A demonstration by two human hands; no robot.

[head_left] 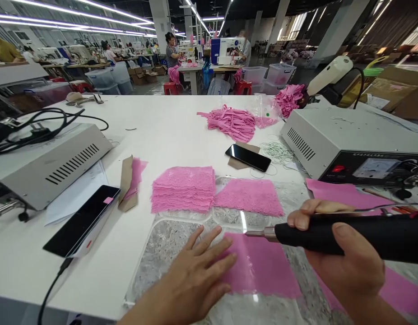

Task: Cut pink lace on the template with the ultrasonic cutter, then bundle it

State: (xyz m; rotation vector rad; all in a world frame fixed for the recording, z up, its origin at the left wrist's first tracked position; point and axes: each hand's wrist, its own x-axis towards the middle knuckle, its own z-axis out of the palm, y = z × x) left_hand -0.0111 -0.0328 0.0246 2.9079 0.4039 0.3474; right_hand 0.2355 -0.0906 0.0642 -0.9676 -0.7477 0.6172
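Note:
My left hand [195, 275] lies flat with fingers spread. Its fingertips press the clear plastic template [168, 243] over the left part of a pink fabric piece [259, 266]. Wrapped in my right hand [344, 253] is a black handheld cutter [317, 234] with a narrow metal tip. That tip points left, at the fabric's upper edge. Just beyond stand a thick stack of pink lace pieces [183, 189] and a lower lace pile [249, 196]. More pink fabric [403, 289] extends beneath my right wrist.
A grey box with a dial [364, 140] stands right, another grey box [56, 158] left. A black phone [248, 157], pink straps [232, 123] and pale elastic cord [276, 152] lie farther back. A dark tablet [82, 221] lies left with its cable. People work at sewing machines beyond.

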